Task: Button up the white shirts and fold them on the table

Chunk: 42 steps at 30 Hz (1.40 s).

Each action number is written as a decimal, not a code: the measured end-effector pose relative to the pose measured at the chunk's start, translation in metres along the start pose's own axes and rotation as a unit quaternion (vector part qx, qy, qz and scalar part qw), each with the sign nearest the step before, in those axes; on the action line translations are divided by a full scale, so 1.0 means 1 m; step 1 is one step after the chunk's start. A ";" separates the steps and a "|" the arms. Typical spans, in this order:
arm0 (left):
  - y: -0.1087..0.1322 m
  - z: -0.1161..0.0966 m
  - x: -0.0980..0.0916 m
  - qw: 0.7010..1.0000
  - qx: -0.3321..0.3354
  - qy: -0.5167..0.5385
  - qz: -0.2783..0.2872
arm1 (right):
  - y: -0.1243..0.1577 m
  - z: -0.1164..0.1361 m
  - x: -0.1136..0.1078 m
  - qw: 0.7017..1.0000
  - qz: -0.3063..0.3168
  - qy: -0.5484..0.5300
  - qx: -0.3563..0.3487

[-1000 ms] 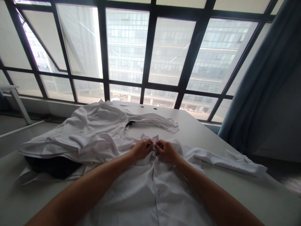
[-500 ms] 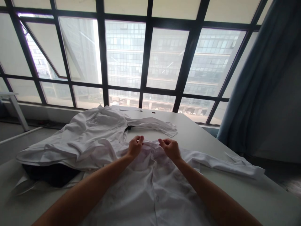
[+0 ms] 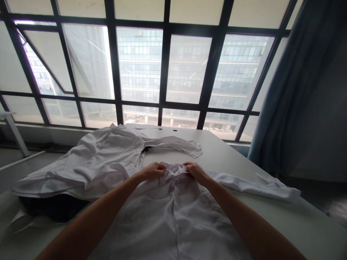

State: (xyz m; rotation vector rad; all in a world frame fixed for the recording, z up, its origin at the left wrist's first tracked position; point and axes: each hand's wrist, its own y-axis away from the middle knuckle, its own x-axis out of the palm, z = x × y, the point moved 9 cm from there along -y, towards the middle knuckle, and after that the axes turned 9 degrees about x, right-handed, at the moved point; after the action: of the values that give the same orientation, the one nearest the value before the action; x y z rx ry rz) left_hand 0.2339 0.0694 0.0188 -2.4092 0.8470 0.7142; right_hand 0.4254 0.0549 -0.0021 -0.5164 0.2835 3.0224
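1. The left hand (image 3: pixel 153 170) lies knuckles-up at the neck of a white shirt (image 3: pixel 173 220). Its fingers are curled down and pinch the left side of the collar (image 3: pixel 175 168).
2. The left forearm runs from the lower left corner of the head view up to the collar. It is bare, almost straight, and passes low over the shirt's shoulder.
3. The right hand (image 3: pixel 195 170) mirrors it just beside the collar's right side. The fingertips are bent inward and gripping the cloth, and the wrist is a little cocked.
4. The right forearm comes in from the lower right and crosses the shirt's chest at a slant.
5. The two hands are close together but apart, with a crumpled stretch of collar between them.
6. The white shirt lies front-up on the white table (image 3: pixel 225 153), right before the person. The button strip runs down its middle and the collar points toward the window (image 3: pixel 162 68).
7. Its right sleeve (image 3: pixel 257 185) stretches out flat across the table toward the blue curtain (image 3: pixel 292 90).
8. A heap of white garments (image 3: pixel 100 159) lies to the left of the left hand, touching the shirt's shoulder. One of its sleeves reaches across beyond the collar.
9. Something dark (image 3: pixel 54 209) shows under the near edge of that heap.
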 end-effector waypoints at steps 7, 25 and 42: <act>0.006 0.003 -0.021 0.969 -0.062 -0.187 -0.148 | 0.007 -0.005 0.001 0.972 0.005 0.228 0.055; -0.002 -0.010 -0.006 0.984 0.026 0.118 -0.133 | 0.023 0.040 -0.005 0.942 -0.109 0.280 -0.149; -0.004 -0.015 -0.027 0.930 0.042 0.320 -0.175 | 0.009 0.010 -0.029 0.988 -0.008 0.146 0.053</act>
State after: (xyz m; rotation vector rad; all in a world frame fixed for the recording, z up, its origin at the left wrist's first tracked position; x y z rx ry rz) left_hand 0.2230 0.0749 0.0478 -2.6359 0.6200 -0.2614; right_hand 0.4492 0.0472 0.0181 -0.9481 0.4488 2.8882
